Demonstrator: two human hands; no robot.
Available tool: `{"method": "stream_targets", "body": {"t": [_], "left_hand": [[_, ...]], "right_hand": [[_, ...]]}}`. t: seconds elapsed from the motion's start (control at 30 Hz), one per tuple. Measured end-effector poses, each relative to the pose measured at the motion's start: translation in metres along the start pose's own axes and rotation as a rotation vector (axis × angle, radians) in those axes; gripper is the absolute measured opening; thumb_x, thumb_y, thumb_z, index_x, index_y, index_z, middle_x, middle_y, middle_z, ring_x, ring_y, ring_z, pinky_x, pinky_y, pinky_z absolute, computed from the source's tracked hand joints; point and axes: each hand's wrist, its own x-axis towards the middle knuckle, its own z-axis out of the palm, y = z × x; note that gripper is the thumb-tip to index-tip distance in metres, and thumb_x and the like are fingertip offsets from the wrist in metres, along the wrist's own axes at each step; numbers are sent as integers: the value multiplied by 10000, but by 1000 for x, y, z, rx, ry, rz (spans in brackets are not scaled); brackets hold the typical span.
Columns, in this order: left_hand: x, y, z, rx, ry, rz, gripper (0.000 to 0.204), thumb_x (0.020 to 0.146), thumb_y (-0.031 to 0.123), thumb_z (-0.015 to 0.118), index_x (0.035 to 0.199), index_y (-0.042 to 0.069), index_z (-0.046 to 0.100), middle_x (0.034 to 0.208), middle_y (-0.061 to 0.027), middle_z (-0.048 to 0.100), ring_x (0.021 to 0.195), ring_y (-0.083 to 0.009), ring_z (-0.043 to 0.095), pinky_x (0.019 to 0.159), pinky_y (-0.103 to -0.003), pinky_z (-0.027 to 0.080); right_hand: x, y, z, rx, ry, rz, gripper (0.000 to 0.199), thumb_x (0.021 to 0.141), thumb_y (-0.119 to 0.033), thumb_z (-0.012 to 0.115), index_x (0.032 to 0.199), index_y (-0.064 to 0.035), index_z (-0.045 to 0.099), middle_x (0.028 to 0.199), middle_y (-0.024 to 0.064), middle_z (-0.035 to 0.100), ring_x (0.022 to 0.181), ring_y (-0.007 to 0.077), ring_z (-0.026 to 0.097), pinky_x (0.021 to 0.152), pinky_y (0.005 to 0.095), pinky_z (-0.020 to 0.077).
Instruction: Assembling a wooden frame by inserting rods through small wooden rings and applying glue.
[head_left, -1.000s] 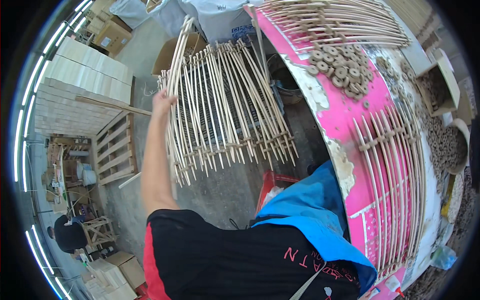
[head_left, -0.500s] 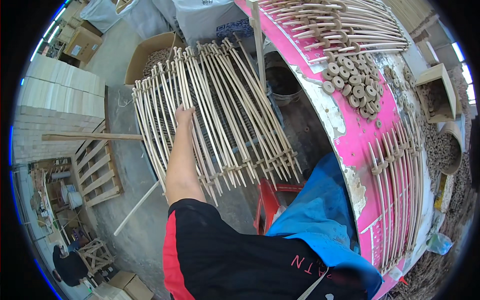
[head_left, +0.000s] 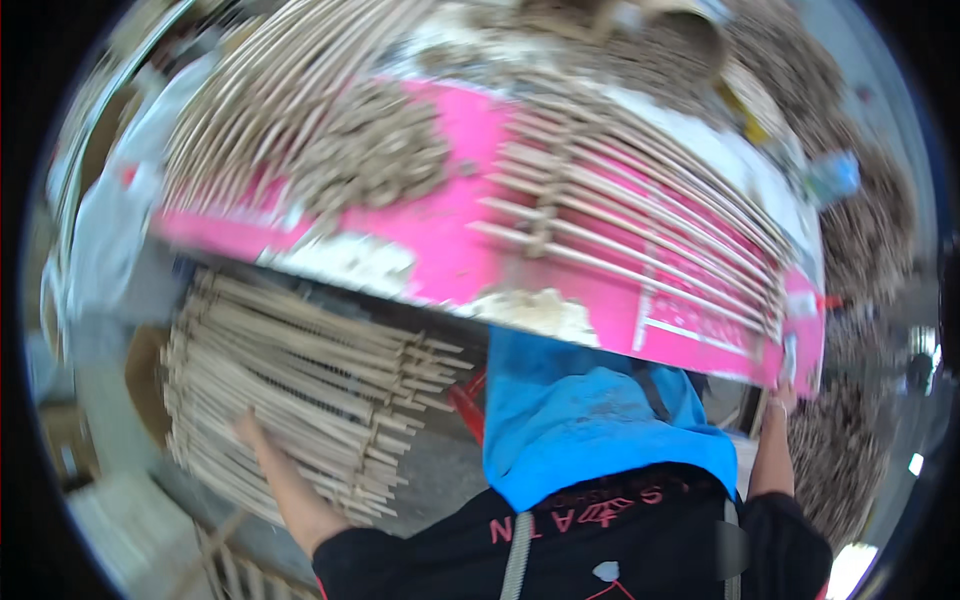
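My left hand (head_left: 246,424) is over a stack of long pale wooden rods (head_left: 290,370) with round wooden collars near their ends. It rests on or among the rods; motion blur hides its fingers. At the right corner of the pink-topped table (head_left: 465,120), my right hand (head_left: 781,396) is at the edge, close to the tail ends of more collared rods (head_left: 640,205) laid in a row. Its fingers are too small and blurred to read. A heap of round wooden rings (head_left: 375,150) lies on the table's left half.
Another fan of rods (head_left: 270,90) covers the table's far left. A brown open tub (head_left: 690,35) stands beyond, with loose wooden pieces (head_left: 850,240) heaped on the right. White bags (head_left: 125,240) and a slatted pallet (head_left: 250,575) are at left. A blue apron (head_left: 600,420) hangs before me.
The view has swung to the right, so the table now spreads across the front and the rod stack sits at lower left. My right hand has come into sight; my left remains at the rods.
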Motion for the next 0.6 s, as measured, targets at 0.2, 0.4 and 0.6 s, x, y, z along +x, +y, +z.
{"method": "stream_targets", "body": {"t": [0.2, 0.4, 0.6], "left_hand": [[-201, 244, -13, -108, 328, 1037, 358, 1049, 74, 555, 1377, -66, 576, 1315, -215, 648, 1148, -327, 639, 990, -388, 503], [-474, 404, 99, -559, -799, 1318, 334, 942, -41, 645, 1274, -20, 662, 1222, -121, 709, 1080, -235, 664, 946, -337, 513], [-674, 505, 217, -143, -1193, 2022, 424, 942, 102, 664, 1364, 106, 618, 1297, -136, 658, 1196, -356, 607, 1002, -447, 485]], "right_hand": [[-77, 22, 22, -694, 398, -228, 386, 940, -239, 650, 1227, 18, 680, 1224, 255, 675, 1110, 394, 651, 999, 462, 503], [-75, 34, 57, -419, 320, -64, 618, 962, -304, 625, 1443, 66, 509, 1458, 331, 518, 1352, 464, 494, 1130, 469, 402], [-130, -1, 122, -41, 525, -73, 679, 1051, -323, 559, 1563, 55, 323, 1543, 267, 445, 1379, 358, 486, 1149, 416, 373]]}}
